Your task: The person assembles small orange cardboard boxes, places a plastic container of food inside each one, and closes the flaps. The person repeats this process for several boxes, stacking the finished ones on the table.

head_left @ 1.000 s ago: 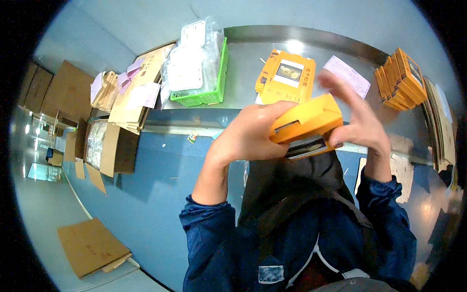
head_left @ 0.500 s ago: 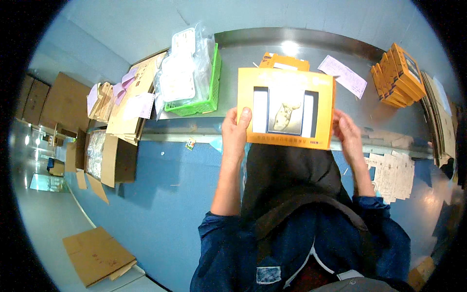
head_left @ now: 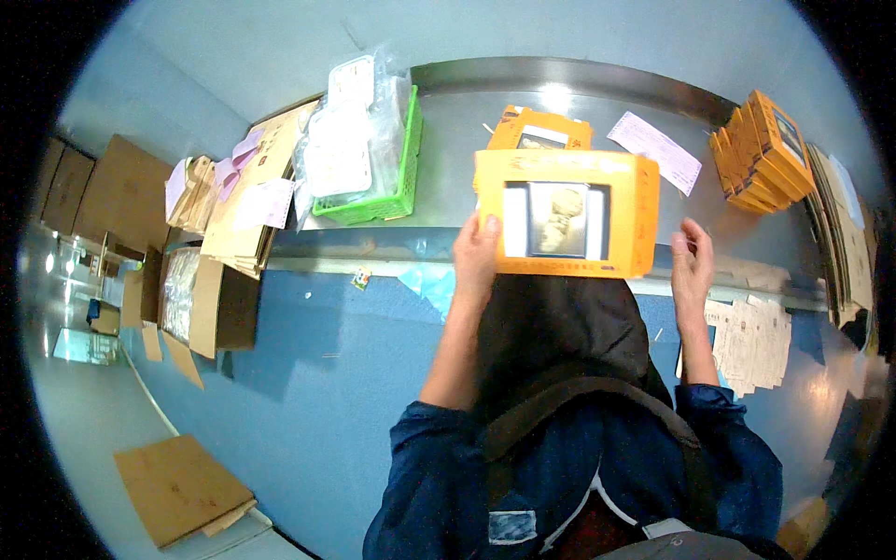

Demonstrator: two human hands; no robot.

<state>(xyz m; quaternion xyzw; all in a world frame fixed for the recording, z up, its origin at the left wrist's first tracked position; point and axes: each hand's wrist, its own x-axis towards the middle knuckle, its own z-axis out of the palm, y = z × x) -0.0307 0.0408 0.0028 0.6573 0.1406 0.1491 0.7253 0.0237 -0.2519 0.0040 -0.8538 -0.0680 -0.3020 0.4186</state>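
A yellow-orange box (head_left: 633,215) with a window in its front is held up before me, over the near edge of the metal table. Through the window shows a pale, knobbly root-like piece. My left hand (head_left: 477,247) grips the box's left side, thumb on the front. Off the box's right side, apart from it, my right hand (head_left: 692,261) is raised with nothing in it and its fingers partly spread. Behind the held box, more orange boxes (head_left: 551,126) lie on the table.
A green basket (head_left: 408,177) with clear plastic packs stands left on the metal table (head_left: 457,103). At right are a pink printed sheet (head_left: 655,154) and stacked orange boxes (head_left: 761,154). Flat cardboard (head_left: 247,196) leans left. An open carton (head_left: 224,303) stands on the blue floor.
The box has moved slightly right and its front has tilted. My right hand has come away from the box's right side, while my left hand still holds it.
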